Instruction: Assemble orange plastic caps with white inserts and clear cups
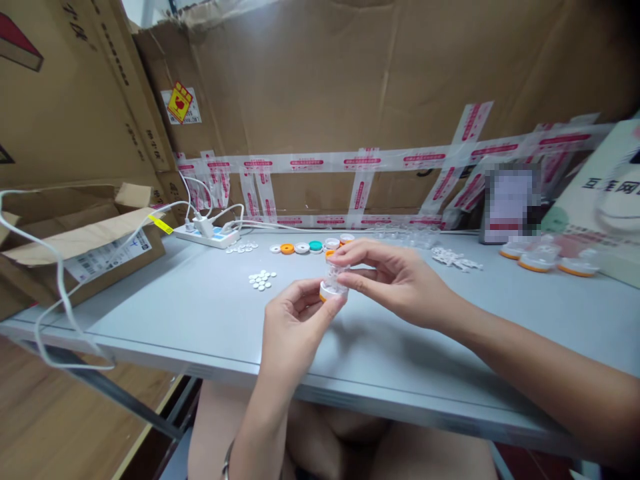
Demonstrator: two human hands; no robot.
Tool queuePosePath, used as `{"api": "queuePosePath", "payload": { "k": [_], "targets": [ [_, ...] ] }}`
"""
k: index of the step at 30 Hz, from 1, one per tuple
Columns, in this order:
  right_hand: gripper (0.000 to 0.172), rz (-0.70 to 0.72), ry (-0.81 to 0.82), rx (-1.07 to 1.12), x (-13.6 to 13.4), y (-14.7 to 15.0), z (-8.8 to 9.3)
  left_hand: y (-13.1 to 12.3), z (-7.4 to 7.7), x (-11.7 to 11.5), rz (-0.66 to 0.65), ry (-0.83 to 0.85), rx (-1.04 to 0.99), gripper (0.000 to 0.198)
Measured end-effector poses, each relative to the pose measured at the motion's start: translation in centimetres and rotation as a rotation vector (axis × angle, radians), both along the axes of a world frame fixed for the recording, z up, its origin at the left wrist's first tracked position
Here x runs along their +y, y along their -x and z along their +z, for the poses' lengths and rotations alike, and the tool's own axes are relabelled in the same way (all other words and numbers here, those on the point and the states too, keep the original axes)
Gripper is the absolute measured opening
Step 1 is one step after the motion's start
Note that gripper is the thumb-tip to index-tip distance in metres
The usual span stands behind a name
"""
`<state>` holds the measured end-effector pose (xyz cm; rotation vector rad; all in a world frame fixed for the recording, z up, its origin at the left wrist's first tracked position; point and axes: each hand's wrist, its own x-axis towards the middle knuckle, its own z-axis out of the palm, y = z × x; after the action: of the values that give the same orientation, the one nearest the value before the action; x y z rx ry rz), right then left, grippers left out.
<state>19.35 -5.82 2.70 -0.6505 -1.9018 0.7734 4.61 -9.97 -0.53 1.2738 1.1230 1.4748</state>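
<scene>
A small clear plastic container point(334, 275) with an orange-and-white base and an orange top is held upright above the table between both hands. My left hand point(299, 320) pinches its base from the left and below. From the right, my right hand point(393, 277) has its fingers closed around the top part; part of the top is hidden behind them. Behind the container, a row of round caps, with an orange cap point(287, 249) and a teal cap point(315, 247) among white ones, lies on the table. Small white discs point(262, 280) are spread left of my hands.
Small white plastic pieces point(456, 259) lie at the right, near several clear containers with orange bases point(535, 261). A phone point(509, 205) leans at the back. A power strip point(207, 233) with cables and an opened cardboard box point(85, 233) occupy the left. Taped cardboard point(310, 87) walls the table's rear.
</scene>
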Motion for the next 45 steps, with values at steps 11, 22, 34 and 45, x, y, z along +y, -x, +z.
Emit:
{"api": "queuePosePath", "payload": {
  "k": [11,22,34,45],
  "targets": [
    [0.016,0.047,0.162,0.067,0.0,0.3,-0.5,-0.1,0.1,-0.3,0.018,-0.021,-0.001,0.022],
    [0.023,-0.021,0.259,0.208,-0.2,1.1,-0.8,-0.4,0.1,-0.4,0.020,-0.023,-0.019,0.023],
    [0.018,0.091,0.332,0.279,-0.2,1.3,-1.1,-0.2,0.3,-0.4,-0.034,-0.007,-0.083,0.021],
    [0.015,0.124,0.322,0.221,0.0,1.1,-1.4,-0.3,0.0,-0.4,0.005,0.005,-0.029,0.026]
  ]
}}
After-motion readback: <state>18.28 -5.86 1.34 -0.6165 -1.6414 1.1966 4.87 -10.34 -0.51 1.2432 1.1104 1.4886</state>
